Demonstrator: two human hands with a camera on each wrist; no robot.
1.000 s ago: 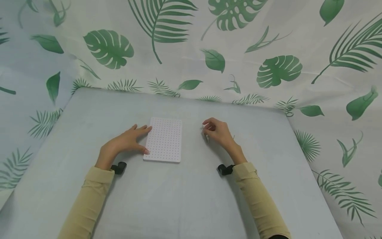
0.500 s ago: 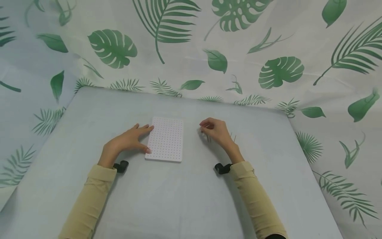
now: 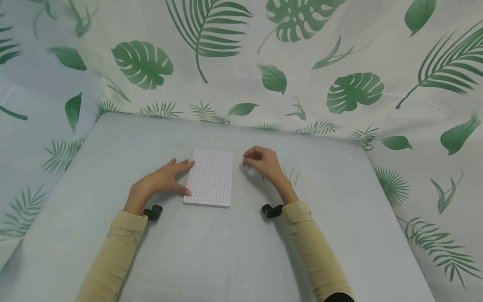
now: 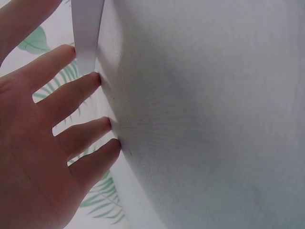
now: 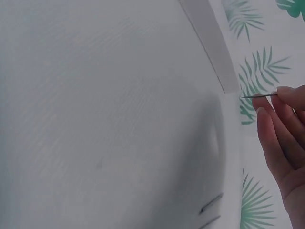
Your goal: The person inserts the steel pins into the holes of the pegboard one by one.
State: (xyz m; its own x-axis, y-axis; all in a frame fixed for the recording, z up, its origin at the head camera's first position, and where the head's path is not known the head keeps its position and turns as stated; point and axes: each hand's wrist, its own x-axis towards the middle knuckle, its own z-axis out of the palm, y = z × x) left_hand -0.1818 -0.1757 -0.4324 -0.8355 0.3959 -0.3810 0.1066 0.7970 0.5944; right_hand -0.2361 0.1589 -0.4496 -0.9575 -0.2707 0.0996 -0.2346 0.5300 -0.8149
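The right hand, pinching a thin pin, had moved nearer the white perforated board, which the widely spread left hand touched on the pale surface, before leaf-print cloth.

Left sleeve: khaki-yellow, creased, wide cuff | Right sleeve: same colour, matching cuff | Left wrist camera: black, compact | Right wrist camera: black, similar shape | Black piece: at right sleeve, mostly cropped, unidentified
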